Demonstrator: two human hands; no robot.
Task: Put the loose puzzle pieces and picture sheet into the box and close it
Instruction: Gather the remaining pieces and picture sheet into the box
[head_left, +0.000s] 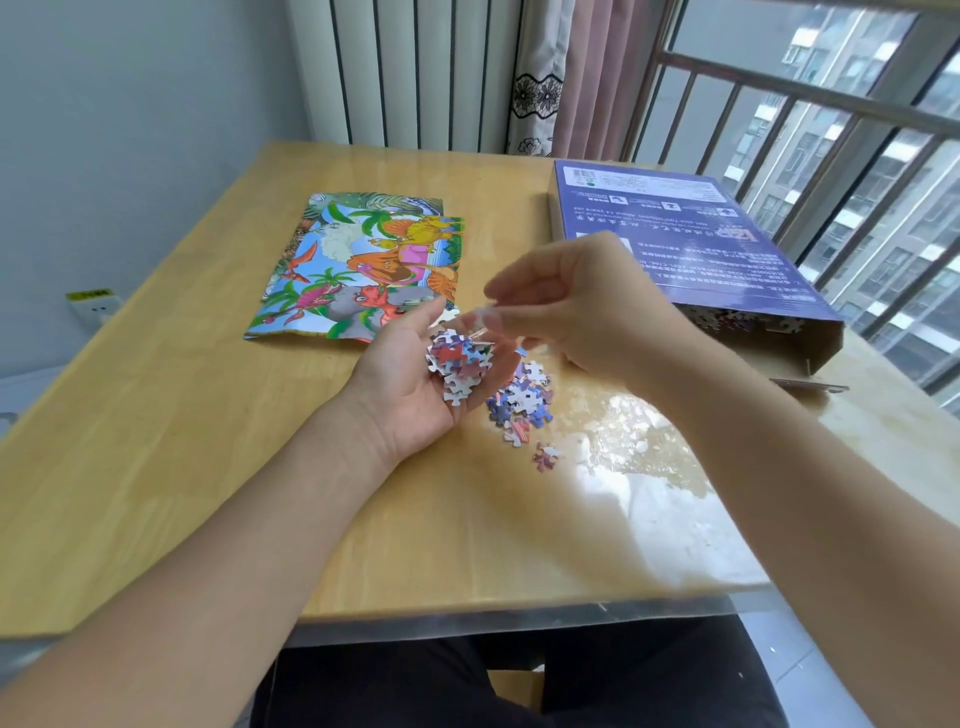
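Left hand (415, 374) cupped, holding puzzle pieces (460, 364); right hand (582, 301) fingers pinched, contents unclear; open box (675, 234) at bench (156, 415) right edge.

A light wooden table (156, 441) carries the whole scene, its glossy top catching a bright patch of window glare to the right of the grip. Beyond the far edge stands a white ribbed radiator (415, 73), and just right of it hangs a curtain (566, 73) with a pink panel and black floral lace. Farther right, dark window bars (810, 98) cross a view of apartment blocks (883, 208). Far to the left, low on the pale wall (130, 104), sits a white socket (93, 309) with a yellow label.
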